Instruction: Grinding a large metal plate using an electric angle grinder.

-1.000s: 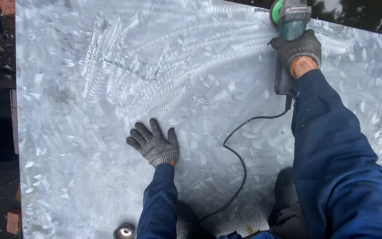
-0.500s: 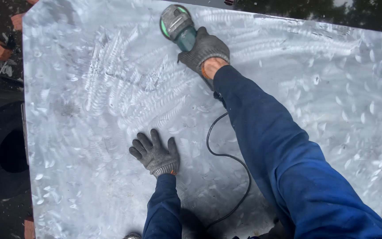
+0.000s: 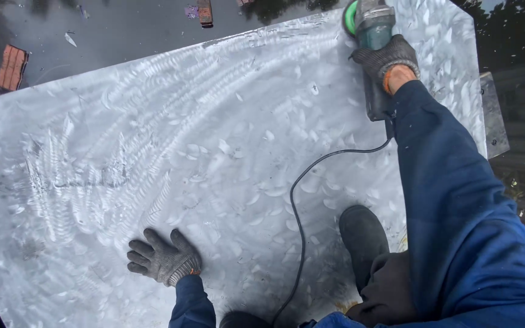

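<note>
Metal sheet point(image 3: 226, 152): right hand point(image 3: 386, 59) w/ grinder point(image 3: 369, 27) moved to far edge (left hand point(image 3: 162, 258) flat).

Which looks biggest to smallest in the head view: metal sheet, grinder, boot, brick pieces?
1. Metal sheet, by far.
2. Boot and grinder: look alike; the boot is nearer the camera and the grinder is partly covered by the right hand, so unranked.
3. Brick pieces.

I see the angle grinder point(image 3: 369, 36), grey-bodied with a green guard at its head, lying against the far edge of the big metal sheet point(image 3: 226, 158). Its black cord point(image 3: 299, 206) trails back across the sheet, whose shiny surface is covered in swirling, curved grinding marks.
</note>
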